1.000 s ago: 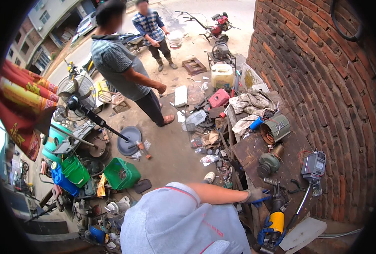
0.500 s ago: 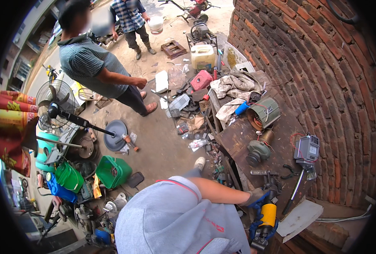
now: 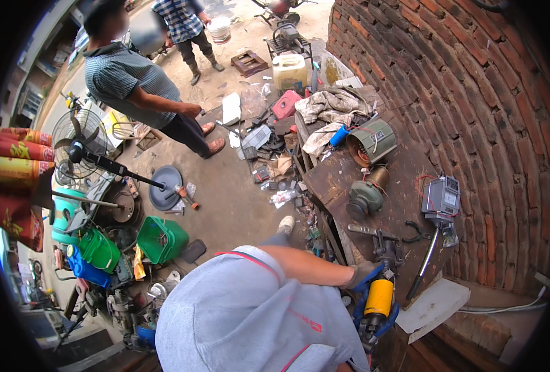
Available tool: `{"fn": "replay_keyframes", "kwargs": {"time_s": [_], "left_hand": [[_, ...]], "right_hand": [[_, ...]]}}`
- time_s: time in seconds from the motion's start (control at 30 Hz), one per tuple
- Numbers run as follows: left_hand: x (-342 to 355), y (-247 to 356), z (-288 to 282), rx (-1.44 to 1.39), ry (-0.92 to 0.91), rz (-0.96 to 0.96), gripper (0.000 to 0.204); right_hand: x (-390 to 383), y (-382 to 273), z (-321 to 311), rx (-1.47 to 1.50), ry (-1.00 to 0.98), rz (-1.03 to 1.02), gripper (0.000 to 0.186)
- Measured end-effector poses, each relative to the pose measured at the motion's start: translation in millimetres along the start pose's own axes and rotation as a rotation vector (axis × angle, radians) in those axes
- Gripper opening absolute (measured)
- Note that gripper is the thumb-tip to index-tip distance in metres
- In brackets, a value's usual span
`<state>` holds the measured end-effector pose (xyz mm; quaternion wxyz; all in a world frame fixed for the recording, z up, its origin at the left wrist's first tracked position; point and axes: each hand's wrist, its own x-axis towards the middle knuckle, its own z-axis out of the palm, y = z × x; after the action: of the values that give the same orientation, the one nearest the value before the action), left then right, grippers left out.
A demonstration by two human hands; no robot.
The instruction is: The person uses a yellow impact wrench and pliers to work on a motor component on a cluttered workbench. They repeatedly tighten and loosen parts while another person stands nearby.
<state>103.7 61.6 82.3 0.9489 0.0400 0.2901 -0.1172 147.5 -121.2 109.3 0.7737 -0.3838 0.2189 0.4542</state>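
Both my gloved hands are on a hydraulic puller at the bench's near edge, its yellow cylinder [image 3: 379, 296] tilted and its dark metal jaws [image 3: 386, 251] pointing away from me. My left hand [image 3: 364, 276], in a grey and blue glove, closes round it near the jaw end. Lower down, my right hand [image 3: 389, 320] wraps the cylinder's rear, partly hidden behind it. A metal crossbar [image 3: 365, 230] lies by the jaws. Beyond them rest a motor's rotor with its end cover [image 3: 366, 197] and a green motor housing [image 3: 374, 142] with copper windings inside.
On the wooden bench [image 3: 330, 186] are black pliers [image 3: 416, 232], a grey meter box [image 3: 441, 199], a black-gripped rod [image 3: 425, 260] and a crumpled cloth [image 3: 334, 105]. A brick wall [image 3: 473, 124] bounds the right. Two people stand at left, near a fan [image 3: 79, 139] and green buckets [image 3: 163, 240].
The view has shifted slightly, so the bench things appear further left and higher. Both hands keep their hold on the puller, whose jaw end has shifted a little with them.
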Motion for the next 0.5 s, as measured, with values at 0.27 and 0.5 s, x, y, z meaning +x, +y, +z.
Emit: {"fn": "replay_keyframes", "kwargs": {"time_s": [0.27,0.5], "left_hand": [[-8.4,-9.0,4.2,0.112,0.234,0.07,0.037],[23.1,-21.6,-40.9,1.596,0.374,0.218,0.043]], "right_hand": [[65.0,-8.2,-5.1,-0.288,-0.081,0.108,0.07],[130.7,-25.8,5.7,-0.423,-0.312,0.418,0.053]]}}
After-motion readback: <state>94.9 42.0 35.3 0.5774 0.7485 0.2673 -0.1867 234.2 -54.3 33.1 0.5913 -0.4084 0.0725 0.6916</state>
